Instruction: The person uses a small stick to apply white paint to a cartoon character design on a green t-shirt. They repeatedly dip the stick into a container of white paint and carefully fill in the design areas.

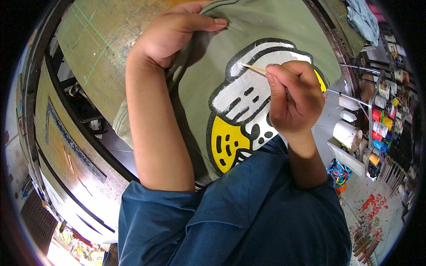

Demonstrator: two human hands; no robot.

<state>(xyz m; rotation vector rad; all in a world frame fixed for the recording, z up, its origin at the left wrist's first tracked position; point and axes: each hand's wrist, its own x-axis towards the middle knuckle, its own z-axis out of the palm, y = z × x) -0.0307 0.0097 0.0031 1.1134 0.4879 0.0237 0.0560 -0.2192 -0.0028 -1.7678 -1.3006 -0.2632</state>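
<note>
An olive-green cloth [191,102], perhaps a garment, lies before me with a large print in white, yellow and black. My left hand [171,35] grips its upper left part, thumb on top and the other fingers mostly hidden under a fold. Between thumb and fingertips, my right hand [297,95] pinches a thin pointed wooden stick [254,68]. Its tip meets the print's white area [266,57] near the black outline, where the white looks wet and shiny. Below, a yellow part [226,142] with black marks shows, and the print's right side is partly behind my right hand.
Under the cloth is a worn board [95,48] with green lines. To the left, a dark L-shaped ruler [71,142] and thin sticks [69,160] lie on another surface. At the right stand a white bucket [347,135] and shelved paint jars [380,128]; a light-blue cloth [363,20] hangs above.
</note>
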